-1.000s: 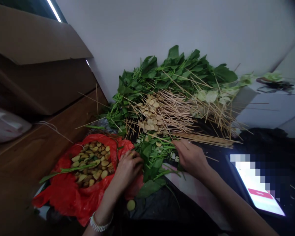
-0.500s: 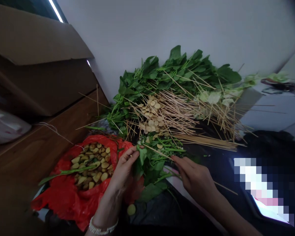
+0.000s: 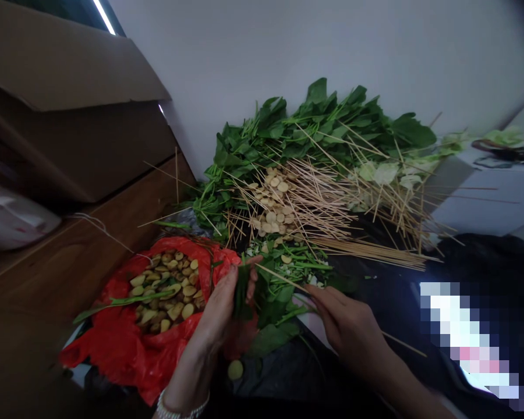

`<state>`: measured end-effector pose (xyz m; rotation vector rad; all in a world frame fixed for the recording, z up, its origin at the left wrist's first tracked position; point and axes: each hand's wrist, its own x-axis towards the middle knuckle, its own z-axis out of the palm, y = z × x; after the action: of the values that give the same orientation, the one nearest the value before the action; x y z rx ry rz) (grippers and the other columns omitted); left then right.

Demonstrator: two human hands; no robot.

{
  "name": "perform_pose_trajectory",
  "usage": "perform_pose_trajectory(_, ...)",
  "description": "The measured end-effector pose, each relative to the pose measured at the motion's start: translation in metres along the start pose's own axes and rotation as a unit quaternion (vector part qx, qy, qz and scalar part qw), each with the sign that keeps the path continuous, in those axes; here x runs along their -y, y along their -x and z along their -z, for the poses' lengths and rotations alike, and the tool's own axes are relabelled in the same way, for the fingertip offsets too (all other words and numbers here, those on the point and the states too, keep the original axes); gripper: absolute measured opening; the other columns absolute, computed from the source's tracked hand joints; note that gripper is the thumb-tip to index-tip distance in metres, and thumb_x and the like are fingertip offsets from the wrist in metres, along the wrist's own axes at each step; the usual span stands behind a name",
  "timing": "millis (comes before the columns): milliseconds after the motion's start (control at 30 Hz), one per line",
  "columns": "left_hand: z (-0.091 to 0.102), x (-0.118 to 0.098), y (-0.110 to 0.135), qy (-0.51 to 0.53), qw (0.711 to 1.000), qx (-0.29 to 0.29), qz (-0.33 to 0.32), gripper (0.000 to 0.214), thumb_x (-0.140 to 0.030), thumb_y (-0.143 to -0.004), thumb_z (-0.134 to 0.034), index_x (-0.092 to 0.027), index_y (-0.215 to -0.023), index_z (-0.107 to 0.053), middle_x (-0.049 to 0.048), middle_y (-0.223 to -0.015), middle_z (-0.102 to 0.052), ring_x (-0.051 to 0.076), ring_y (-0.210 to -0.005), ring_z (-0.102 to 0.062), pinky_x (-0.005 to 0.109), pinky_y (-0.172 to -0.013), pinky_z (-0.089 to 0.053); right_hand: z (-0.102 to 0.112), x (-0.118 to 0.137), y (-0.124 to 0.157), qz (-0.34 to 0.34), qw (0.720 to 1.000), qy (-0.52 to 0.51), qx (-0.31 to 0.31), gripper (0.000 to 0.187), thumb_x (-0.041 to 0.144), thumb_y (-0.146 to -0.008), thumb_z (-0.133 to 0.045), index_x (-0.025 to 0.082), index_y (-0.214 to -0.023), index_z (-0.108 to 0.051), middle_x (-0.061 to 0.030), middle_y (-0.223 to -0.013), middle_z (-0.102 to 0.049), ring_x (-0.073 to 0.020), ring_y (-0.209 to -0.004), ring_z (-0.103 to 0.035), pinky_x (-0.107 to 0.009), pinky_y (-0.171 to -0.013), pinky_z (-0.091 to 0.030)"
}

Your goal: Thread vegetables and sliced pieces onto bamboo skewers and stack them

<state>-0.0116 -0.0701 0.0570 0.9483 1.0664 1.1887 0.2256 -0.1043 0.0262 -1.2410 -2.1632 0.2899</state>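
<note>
Since 0.5 s ago, L hand (image 3: 220, 308) has rolled: its fingers now show on the far side of the green leaf (image 3: 241, 290), which looks darker and more bunched; R hand (image 3: 349, 320) is in abt the same spot.

Biggest first: pale wall (image 3: 227, 52) at back; cardboard box (image 3: 82, 75) upper L. Heap of leafy greens (image 3: 327, 119) lies along the wall. Red bag (image 3: 126, 355), lower L, just beside L hand, holds cut potato-like pcs (image 3: 170, 291) w/ a green stalk (image 3: 144, 298) across the top. Lit screen (image 3: 467, 337) far R, pixelated. Skewered slices (image 3: 274, 201) sit mid, sticks fanning R; pale cabbage-like leaves (image 3: 384, 173) beyond those. Bundle of bare sticks (image 3: 371, 253) is nr, above R hand.

L hand has the leaf btwn thumb & fingers, in front of the slices. R hand pinches a skewer (image 3: 283, 277), tip at L fingers; can't tell if it's thru the leaf. Smallest: one loose slice (image 3: 235, 369), below L hand.
</note>
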Motion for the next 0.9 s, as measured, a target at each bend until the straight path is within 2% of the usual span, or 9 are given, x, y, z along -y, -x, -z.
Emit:
perform_pose_trajectory(67,-0.001,-0.001,0.001,-0.011,1.000,0.003,-0.007,0.049,-0.054,-0.089,-0.049,-0.017,-0.115,-0.068,-0.0005,-0.065,-0.058,0.009,-0.051,-0.042,0.020,-0.048,-0.036,0.000,0.002,0.001,0.002,1.000,-0.008,-0.003,0.037,0.010,-0.093,-0.040,0.019,-0.124,-0.057,-0.0074,-0.100,-0.069,-0.0169,-0.086,-0.067,-0.029,-0.080,-0.054)
perform_pose_trajectory(133,-0.002,-0.002,0.001,-0.001,1.000,-0.005,-0.006,0.041,-0.048,-0.085,-0.059,-0.018,-0.111,-0.069,-0.0017,-0.065,-0.059,0.008,-0.051,-0.045,0.018,-0.047,-0.038,0.000,0.005,0.001,0.010,1.000,-0.015,-0.012,0.035,0.010,-0.093,-0.040,0.018,-0.122,-0.058,-0.0075,-0.098,-0.069,-0.0169,-0.085,-0.067,-0.029,-0.079,-0.054)
perform_pose_trajectory(267,-0.005,-0.004,-0.001,0.071,0.995,-0.061,0.041,0.039,-0.040,-0.067,-0.079,-0.016,-0.097,-0.074,0.0024,-0.076,-0.069,0.009,-0.060,-0.059,0.017,-0.054,-0.047,0.000,0.009,0.002,0.012,0.999,-0.014,-0.031,0.034,0.010,-0.093,-0.041,0.016,-0.120,-0.060,-0.0081,-0.094,-0.070,-0.0175,-0.083,-0.068,-0.029,-0.077,-0.055)
perform_pose_trajectory(367,-0.007,-0.004,-0.001,0.110,0.987,-0.103,0.047,0.040,-0.033,-0.055,-0.087,-0.015,-0.089,-0.075,0.0032,-0.074,-0.072,0.011,-0.061,-0.064,0.019,-0.058,-0.053,0.000,0.012,0.003,0.007,0.999,-0.009,-0.031,0.034,0.010,-0.094,-0.040,0.016,-0.120,-0.061,-0.0082,-0.092,-0.070,-0.0172,-0.082,-0.068,-0.028,-0.076,-0.055)
perform_pose_trajectory(567,-0.009,-0.006,0.000,0.140,0.980,-0.129,0.055,0.037,-0.029,-0.048,-0.090,-0.015,-0.080,-0.076,0.0027,-0.071,-0.074,0.012,-0.054,-0.066,0.020,-0.054,-0.055,0.001,0.016,0.001,0.002,1.000,0.000,-0.021,0.034,0.012,-0.094,-0.039,0.018,-0.117,-0.063,-0.0070,-0.088,-0.069,-0.0153,-0.077,-0.067,-0.025,-0.074,-0.054)
perform_pose_trajectory(900,-0.008,-0.006,0.000,0.144,0.979,-0.121,0.085,0.043,-0.030,-0.048,-0.091,-0.013,-0.085,-0.076,0.0034,-0.068,-0.073,0.012,-0.053,-0.066,0.018,-0.051,-0.054,0.001,0.017,0.001,0.002,0.999,0.026,-0.023,0.037,0.011,-0.092,-0.039,0.020,-0.117,-0.065,-0.0058,-0.083,-0.070,-0.0134,-0.071,-0.066,-0.022,-0.069,-0.054)
